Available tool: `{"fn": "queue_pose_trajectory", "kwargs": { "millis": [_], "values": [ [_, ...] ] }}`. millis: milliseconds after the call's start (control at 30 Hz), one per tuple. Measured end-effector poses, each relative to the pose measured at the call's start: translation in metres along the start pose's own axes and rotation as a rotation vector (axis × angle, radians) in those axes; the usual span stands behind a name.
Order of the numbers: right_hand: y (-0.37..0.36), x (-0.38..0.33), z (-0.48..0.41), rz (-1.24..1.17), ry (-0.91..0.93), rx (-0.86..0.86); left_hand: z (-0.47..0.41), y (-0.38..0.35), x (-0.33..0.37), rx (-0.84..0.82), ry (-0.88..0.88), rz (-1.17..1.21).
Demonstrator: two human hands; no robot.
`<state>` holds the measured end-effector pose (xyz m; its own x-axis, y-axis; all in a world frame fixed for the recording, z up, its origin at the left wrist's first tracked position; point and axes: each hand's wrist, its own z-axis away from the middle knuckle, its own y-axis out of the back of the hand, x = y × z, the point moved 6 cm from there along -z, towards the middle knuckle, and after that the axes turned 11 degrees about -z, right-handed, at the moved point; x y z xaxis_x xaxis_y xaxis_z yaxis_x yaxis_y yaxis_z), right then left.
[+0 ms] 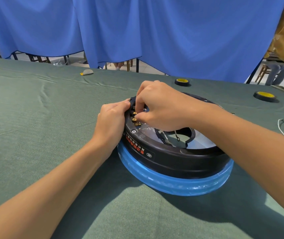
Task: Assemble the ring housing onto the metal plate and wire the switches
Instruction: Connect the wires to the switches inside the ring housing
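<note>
A black ring housing (172, 160) sits on a round metal plate whose rim is wrapped in blue film (172, 186), on the green table cloth. Brass switch terminals (134, 116) show inside the housing's far-left wall. My left hand (111, 121) grips the outside of the housing at that spot, thumb on its top edge. My right hand (156, 104) reaches in from above, its curled fingers pinching something small at the terminals; what it pinches is hidden. Loose wires (163, 135) lie across the shiny plate inside the ring.
Two black tape rolls with yellow cores (182, 81) (264, 96) lie behind the housing to the right. A white cord (281, 126) lies at the right. A small tape piece (86, 72) lies far left. Blue curtains hang behind the table.
</note>
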<state>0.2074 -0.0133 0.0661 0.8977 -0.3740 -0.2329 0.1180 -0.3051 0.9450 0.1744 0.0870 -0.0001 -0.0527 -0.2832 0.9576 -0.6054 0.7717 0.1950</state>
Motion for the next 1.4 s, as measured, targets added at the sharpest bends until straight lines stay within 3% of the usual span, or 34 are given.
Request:
{"fn": "queue_pose_trajectory", "kwargs": {
  "millis": [100, 400, 733, 1100, 1400],
  "values": [
    [0.011, 0.004, 0.006, -0.111, 0.004, 0.086, 0.000, 0.000, 0.000, -0.010, -0.005, 0.005],
    [0.002, 0.002, 0.016, -0.198, 0.009, 0.055, -0.002, -0.001, -0.004, 0.017, 0.003, 0.014],
    [-0.005, 0.004, 0.018, -0.036, 0.067, 0.011, 0.000, 0.000, -0.003, 0.028, 0.000, 0.007],
    [-0.002, 0.008, 0.014, -0.034, 0.090, -0.117, 0.004, 0.000, 0.002, 0.019, 0.037, -0.013],
    [-0.004, 0.008, 0.014, -0.041, 0.085, -0.104, 0.005, -0.002, 0.002, 0.005, 0.025, -0.002]
  ]
}}
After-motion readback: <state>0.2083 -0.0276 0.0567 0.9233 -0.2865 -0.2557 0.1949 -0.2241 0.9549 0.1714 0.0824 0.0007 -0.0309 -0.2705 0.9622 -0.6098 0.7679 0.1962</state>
